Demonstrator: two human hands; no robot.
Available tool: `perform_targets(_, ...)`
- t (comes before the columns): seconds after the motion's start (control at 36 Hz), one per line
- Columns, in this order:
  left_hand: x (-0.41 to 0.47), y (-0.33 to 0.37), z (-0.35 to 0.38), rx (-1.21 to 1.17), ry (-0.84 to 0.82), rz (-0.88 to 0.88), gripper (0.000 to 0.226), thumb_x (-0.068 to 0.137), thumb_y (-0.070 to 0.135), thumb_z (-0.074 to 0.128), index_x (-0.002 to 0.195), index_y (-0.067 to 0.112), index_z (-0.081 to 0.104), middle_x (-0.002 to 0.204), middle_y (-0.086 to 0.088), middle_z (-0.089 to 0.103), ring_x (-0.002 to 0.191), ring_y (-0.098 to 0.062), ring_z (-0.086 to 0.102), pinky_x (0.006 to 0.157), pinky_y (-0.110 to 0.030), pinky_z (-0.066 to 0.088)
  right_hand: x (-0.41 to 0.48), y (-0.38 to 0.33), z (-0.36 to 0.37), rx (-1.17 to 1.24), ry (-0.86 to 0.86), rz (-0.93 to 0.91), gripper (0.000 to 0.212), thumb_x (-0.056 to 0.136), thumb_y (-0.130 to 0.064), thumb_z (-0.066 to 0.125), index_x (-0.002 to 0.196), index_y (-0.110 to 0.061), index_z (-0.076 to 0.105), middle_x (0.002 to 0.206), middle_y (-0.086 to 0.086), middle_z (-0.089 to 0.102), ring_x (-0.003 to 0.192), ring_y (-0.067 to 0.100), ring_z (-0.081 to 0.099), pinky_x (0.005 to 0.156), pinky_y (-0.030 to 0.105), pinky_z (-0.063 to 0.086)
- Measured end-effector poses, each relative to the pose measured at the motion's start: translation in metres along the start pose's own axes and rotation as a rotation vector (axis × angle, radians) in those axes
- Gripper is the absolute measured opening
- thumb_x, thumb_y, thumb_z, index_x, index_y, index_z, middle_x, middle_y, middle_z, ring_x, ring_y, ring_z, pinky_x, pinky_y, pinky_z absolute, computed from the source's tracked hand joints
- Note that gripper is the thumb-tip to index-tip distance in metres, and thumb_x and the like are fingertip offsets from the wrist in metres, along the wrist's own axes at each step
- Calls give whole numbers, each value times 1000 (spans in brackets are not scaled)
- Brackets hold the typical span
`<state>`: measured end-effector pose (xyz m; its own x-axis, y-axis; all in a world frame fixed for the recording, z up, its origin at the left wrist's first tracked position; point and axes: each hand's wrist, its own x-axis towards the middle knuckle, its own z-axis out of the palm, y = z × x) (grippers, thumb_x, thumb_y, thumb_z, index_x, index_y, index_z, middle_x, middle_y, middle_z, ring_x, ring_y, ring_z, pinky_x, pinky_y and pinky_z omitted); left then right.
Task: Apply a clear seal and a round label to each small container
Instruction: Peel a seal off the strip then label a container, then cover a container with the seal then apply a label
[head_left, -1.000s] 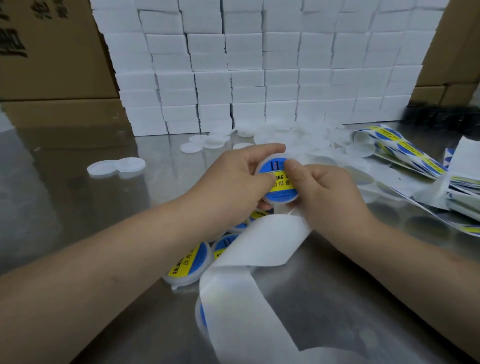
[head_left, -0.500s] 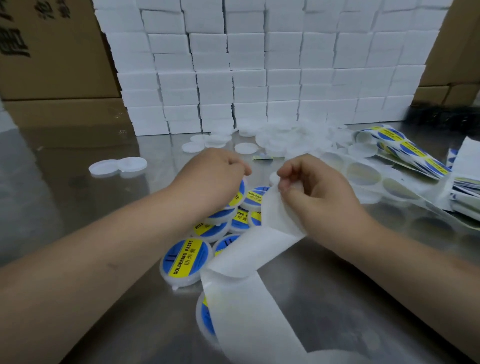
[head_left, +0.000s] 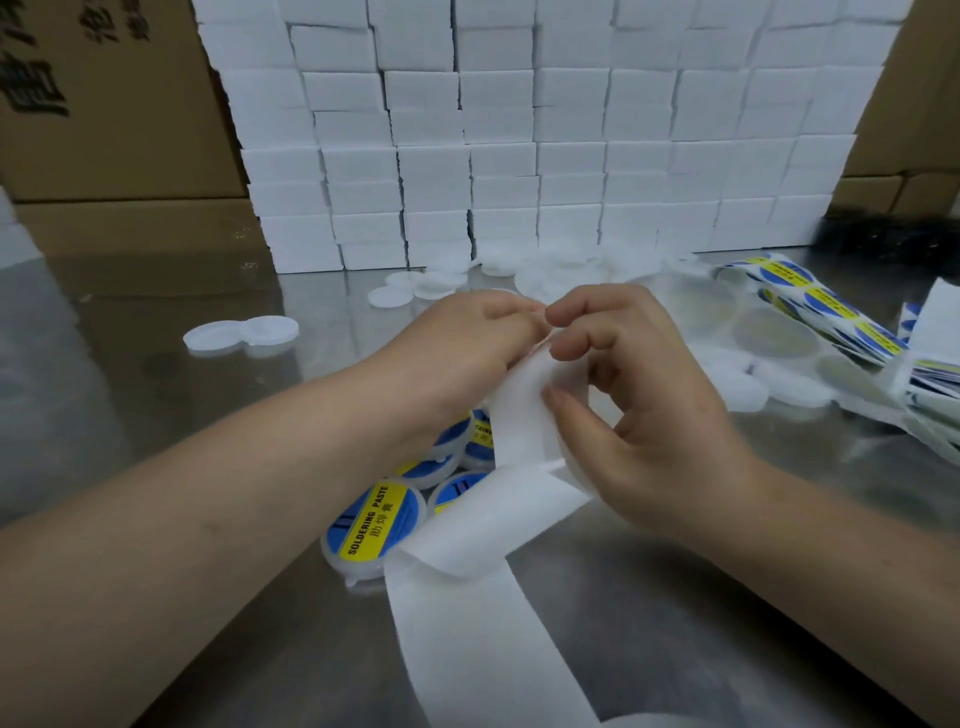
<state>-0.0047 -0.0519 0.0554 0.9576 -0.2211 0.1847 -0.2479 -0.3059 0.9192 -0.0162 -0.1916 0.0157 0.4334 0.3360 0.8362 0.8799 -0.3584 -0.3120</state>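
A white backing strip (head_left: 483, 587) runs up from the lower middle to both hands at the centre. My right hand (head_left: 649, 410) pinches the strip's upper end between thumb and fingers. My left hand (head_left: 467, 343) meets it at the strip's top edge with curled fingertips; what they pinch is hidden. Under the hands lies a cluster of small round containers with blue and yellow round labels (head_left: 376, 519). Unlabelled white containers (head_left: 556, 273) lie behind the hands.
A wall of stacked white boxes (head_left: 519, 145) closes off the back of the steel table (head_left: 156, 415), with cardboard cartons (head_left: 104, 104) on either side. Label sheets (head_left: 826, 306) sprawl at the right. Two joined white lids (head_left: 241, 335) sit at the left.
The labelled container held a second ago has been put down on the pile. My left hand then rose from the pile to meet my right hand at the strip's top edge.
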Motion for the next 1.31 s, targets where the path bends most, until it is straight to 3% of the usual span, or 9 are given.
perform_targets(0.19, 7, 1, -2, -182, 184, 48, 13, 89, 18, 57, 82, 22, 67, 75, 6, 69, 64, -6, 63, 67, -20, 52, -2, -6, -4, 45, 199, 174, 10, 80, -37, 48, 84, -30, 42, 82, -7, 48, 65, 6, 48, 63, 24, 42)
perform_targets(0.28, 7, 3, -5, -234, 222, 80, 17, 90, 12, 54, 81, 18, 67, 58, 12, 63, 49, -1, 55, 57, -14, 48, 1, -1, -4, 57, 270, 403, 33, 80, -50, 34, 71, -20, 45, 65, -1, 52, 66, 17, 52, 66, 40, 44)
perform_targets(0.42, 3, -1, 0, -44, 215, 170, 18, 86, 12, 59, 84, 29, 65, 67, 9, 59, 55, 2, 54, 55, -7, 44, 6, 14, 2, 252, 342, 784, 39, 73, -60, 34, 75, -27, 54, 75, -11, 61, 62, 3, 58, 77, 41, 49)
perform_targets(0.5, 0, -3, 2, 35, 155, 193, 23, 84, 12, 61, 84, 35, 64, 62, 13, 52, 56, -1, 50, 53, -10, 41, 9, 19, 0, 395, 390, 939, 46, 71, -62, 37, 86, -25, 59, 92, -2, 66, 77, 12, 63, 82, 38, 49)
perform_targets(0.67, -11, -2, 8, 310, -194, 159, 35, 83, 16, 58, 89, 51, 60, 60, 21, 50, 54, 3, 47, 54, -9, 40, 9, 13, -8, 426, 429, 1008, 42, 60, -58, 51, 75, -20, 62, 86, 0, 66, 82, 20, 63, 73, 34, 46)
perform_targets(0.78, -13, 2, 7, 610, -142, 214, 36, 82, 23, 57, 104, 52, 58, 64, 24, 51, 66, 12, 48, 61, 0, 34, 8, 9, -10, 336, 385, 979, 32, 70, -42, 60, 71, -9, 60, 60, -5, 55, 55, 10, 53, 59, 29, 42)
perform_targets(1.0, -8, 15, -3, 898, -217, 100, 34, 84, 40, 54, 115, 54, 52, 75, 29, 50, 68, 13, 46, 58, -5, 32, 5, 16, -11, 90, 369, 952, 30, 78, -19, 58, 54, -15, 41, 49, -1, 40, 49, 15, 37, 43, 25, 28)
perform_targets(1.17, 29, 22, -17, 779, 65, 100, 23, 87, 26, 50, 99, 39, 65, 78, 27, 55, 54, 9, 51, 46, -2, 33, 6, 24, -12, 126, 410, 960, 17, 83, -25, 57, 73, -11, 53, 68, 1, 55, 57, 12, 47, 50, 24, 33)
perform_targets(1.31, 96, -3, -23, 832, 148, 33, 38, 88, 13, 43, 120, 26, 58, 130, 4, 54, 104, -15, 54, 75, -21, 36, 5, 27, -9, 109, 421, 915, 13, 85, -22, 57, 75, -18, 48, 72, -5, 55, 64, 10, 51, 53, 26, 36)
